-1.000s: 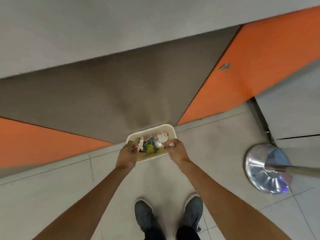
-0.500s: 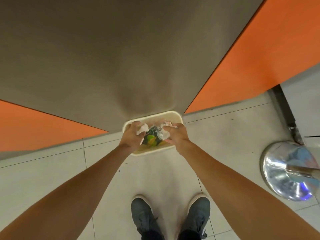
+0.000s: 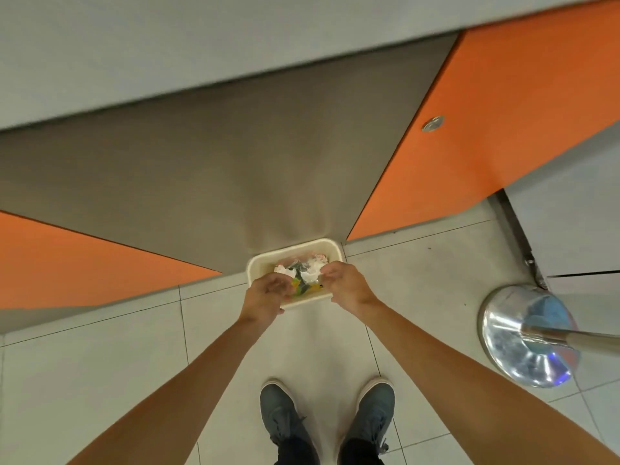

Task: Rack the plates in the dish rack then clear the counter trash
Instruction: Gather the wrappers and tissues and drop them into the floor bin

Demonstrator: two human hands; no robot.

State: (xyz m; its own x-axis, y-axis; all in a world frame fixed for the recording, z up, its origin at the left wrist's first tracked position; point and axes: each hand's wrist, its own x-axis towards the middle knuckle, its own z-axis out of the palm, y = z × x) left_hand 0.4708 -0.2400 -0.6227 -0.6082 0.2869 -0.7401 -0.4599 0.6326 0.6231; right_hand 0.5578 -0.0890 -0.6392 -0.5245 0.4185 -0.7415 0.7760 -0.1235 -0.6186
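Observation:
A cream rectangular tray full of crumpled trash, white tissue and green-yellow wrappers, is held low in front of me above the tiled floor. My left hand grips the tray's near left edge with curled fingers. My right hand grips its near right edge, fingertips over the trash. The far side of the tray lies close to a grey panel. No plates or dish rack are in view.
The grey panel sits between orange cabinet fronts under a pale counter edge. A shiny metal stanchion base with its pole stands on the floor at right. My two grey shoes are below.
The view tilted back up after dipping, so the counter edge shows again. Both hands stay on the tray; their fingers shifted slightly from over the trash back toward its near edge.

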